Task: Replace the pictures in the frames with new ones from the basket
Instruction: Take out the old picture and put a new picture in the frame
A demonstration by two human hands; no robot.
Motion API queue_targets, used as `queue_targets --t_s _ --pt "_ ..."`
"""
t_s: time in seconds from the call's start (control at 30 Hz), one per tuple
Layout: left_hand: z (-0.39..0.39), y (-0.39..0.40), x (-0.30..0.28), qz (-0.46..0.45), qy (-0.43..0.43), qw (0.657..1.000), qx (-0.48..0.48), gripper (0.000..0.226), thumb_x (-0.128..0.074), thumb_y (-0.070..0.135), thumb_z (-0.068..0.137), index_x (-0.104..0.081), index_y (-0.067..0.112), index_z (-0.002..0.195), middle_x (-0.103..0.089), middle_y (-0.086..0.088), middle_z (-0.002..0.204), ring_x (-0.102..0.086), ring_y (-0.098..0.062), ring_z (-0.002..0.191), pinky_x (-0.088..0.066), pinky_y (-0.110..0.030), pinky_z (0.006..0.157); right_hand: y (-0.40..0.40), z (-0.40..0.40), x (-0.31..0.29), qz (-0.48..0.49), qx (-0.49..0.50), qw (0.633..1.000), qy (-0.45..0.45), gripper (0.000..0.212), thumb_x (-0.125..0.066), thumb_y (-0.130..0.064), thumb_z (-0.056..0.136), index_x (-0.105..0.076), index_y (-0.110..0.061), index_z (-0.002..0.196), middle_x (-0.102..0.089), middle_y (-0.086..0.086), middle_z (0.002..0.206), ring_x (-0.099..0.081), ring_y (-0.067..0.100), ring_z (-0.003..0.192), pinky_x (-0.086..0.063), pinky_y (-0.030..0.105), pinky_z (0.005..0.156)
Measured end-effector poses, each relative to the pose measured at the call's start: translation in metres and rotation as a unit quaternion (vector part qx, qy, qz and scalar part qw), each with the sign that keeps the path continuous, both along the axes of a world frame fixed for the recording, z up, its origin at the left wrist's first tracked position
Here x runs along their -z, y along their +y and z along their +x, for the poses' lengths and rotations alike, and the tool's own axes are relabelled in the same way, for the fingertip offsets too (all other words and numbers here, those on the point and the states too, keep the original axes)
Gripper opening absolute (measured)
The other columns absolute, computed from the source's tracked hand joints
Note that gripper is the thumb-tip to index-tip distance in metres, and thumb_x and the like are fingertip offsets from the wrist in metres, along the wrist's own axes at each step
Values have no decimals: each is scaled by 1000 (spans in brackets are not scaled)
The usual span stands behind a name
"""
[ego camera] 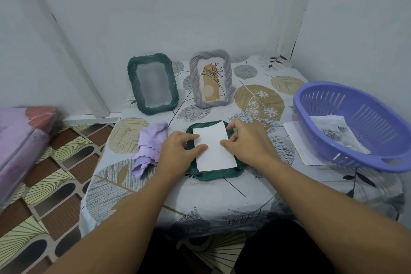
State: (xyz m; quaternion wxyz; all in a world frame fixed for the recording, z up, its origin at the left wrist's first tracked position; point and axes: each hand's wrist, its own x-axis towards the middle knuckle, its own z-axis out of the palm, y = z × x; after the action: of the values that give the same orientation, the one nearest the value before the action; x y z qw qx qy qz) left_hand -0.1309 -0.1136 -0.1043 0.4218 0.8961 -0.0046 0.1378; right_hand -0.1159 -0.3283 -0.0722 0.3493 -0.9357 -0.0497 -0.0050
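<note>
Both forearms reach in from the bottom edge to a dark green frame (213, 174) lying face down near the front middle of the table (155, 202). White sheet (214, 146) sits on the frame's back opening, blank side up. Can't tell if it's the old picture, a new one, or the backing.

Grip state:
- left hand (178, 149): fingers curled over the frame's left rim, thumb tip pressing the sheet's left edge.
- right hand (246, 140): fingers curled over the frame's upper right rim, thumb on the sheet's right edge.
- Reads as seating or lifting the sheet; which one, not clear.

Other task items:
- second green frame (153, 85) upright at back left, window looks blank or hazy.
- lilac frame (211, 78) upright beside it, holding a line-drawn flower print.
- purple basket (355, 124) on the right, one greyish rose print (335, 134) inside.
- some loose sheets (300, 147) flat on the table, partly under the basket's near side.
- lilac cloth (149, 147) crumpled just left of the left hand.

Progress, my estimate: mid-task, on one of three frames. Back panel isn't in view on this frame, so closing and standing it up remains. Lilac frame's status can't be judged from here. Upright green frame probably needs a print too. At least one new picture left in the basket.
</note>
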Motion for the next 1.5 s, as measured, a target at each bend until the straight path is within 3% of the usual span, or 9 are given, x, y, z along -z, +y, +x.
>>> queue_targets --t_s 0.2,0.37,0.53,0.9,1.07,1.13,1.2,1.37,1.5 --pt "1 0 4 8 2 1000 4 32 -87 42 77 -81 24 103 -65 9 97 -56 5 78 -38 -5 70 -2 10 16 2 -31 1000 -2 35 -72 -37 92 -63 -43 125 -68 -11 85 -61 1 80 -42 22 65" --pt "1 1 5 18 3 1000 19 36 -88 49 72 -81 26 100 -62 10 99 -56 2 87 -41 -11 76 2 21 32 -33 -35 999 -3 26 -66 -43 93 -75 -40 117 -60 -12 86 -55 3 79 -41 29 75" --pt "1 1 6 10 5 999 30 41 -91 50 68 -82 25 99 -62 13 102 -57 -3 94 -46 -24 84 0 17 28 -47 -44 998 -7 43 -69 -64 81 -72 -44 119 -54 -11 92 -52 3 80 -38 30 77" --pt "3 2 9 48 4 998 39 46 -89 57 66 -81 27 101 -66 13 119 -57 -12 113 -48 -40 101 -2 9 18 -65 -47 997 11 53 -71 -63 83 -67 -38 130 -50 -10 106 -50 12 98 -41 33 86" --pt "2 1 7 40 10 998 37 45 -89 56 66 -81 28 100 -64 13 118 -55 -10 113 -47 -38 101 -4 7 12 -36 -40 998 -34 36 -69 -52 92 -72 -31 122 -61 -12 87 -53 6 85 -39 23 73" --pt "2 0 6 32 12 999 37 45 -90 56 66 -81 28 100 -62 14 116 -55 -8 111 -48 -35 98 -7 7 10 10 -7 998 -58 29 -68 -45 93 -75 -29 116 -63 -12 79 -57 7 79 -49 26 81" --pt "1 0 5 19 12 999 35 45 -91 54 66 -81 27 101 -58 15 113 -54 -4 108 -48 -30 95 -13 8 9 26 37 996 -76 28 -62 -43 92 -74 -30 114 -68 -10 92 -61 13 92 -53 38 92" --pt "-4 0 0 2 -30 999 20 38 -90 48 71 -79 28 100 -54 7 105 -53 6 99 -40 -3 80 -42 3 -5 -47 139 989 -23 41 -62 -42 94 -57 -28 131 -54 5 133 -52 29 122 -48 44 98" --pt "-4 -3 -5 56 -50 997 18 22 -82 42 82 -78 26 96 -56 7 91 -55 -2 86 -41 -14 74 -52 0 -3 -89 165 979 85 78 -67 -63 84 -36 -22 143 -45 15 141 -43 36 130 -45 48 102"
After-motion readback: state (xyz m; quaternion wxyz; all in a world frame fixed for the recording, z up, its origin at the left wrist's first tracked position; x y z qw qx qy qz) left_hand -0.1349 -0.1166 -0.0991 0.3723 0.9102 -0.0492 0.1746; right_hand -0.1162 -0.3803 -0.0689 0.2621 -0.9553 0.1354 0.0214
